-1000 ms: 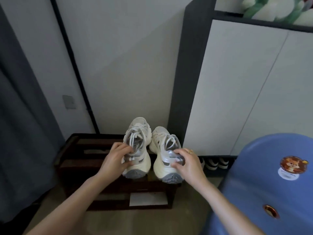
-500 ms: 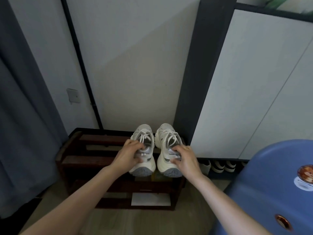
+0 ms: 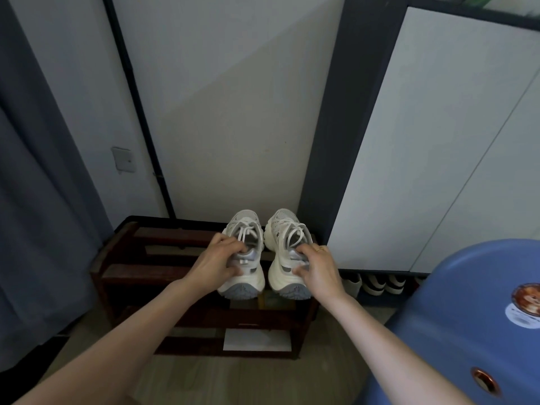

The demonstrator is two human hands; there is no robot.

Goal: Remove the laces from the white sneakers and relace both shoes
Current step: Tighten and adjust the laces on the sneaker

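Observation:
Two white sneakers stand side by side on the top shelf of a dark wooden shoe rack (image 3: pixel 122 270), heels toward me and laces threaded. My left hand (image 3: pixel 217 263) grips the heel collar of the left sneaker (image 3: pixel 248 283), fingers curled into its opening. My right hand (image 3: pixel 318 268), with a ring on one finger, grips the heel collar of the right sneaker (image 3: pixel 285 229) the same way. Both shoes rest on the rack.
A blue plastic stool (image 3: pixel 467 331) fills the lower right, close to my right arm. A white cabinet (image 3: pixel 438 141) with a dark frame stands right of the rack, with slippers (image 3: pixel 377 283) beneath it. A grey curtain (image 3: pixel 35 200) hangs at the left. Wooden floor lies below.
The view has tilted and pulled back, so the shoes look smaller. Both hands have settled from the tongues onto the heel collars; the sneakers stay on the rack.

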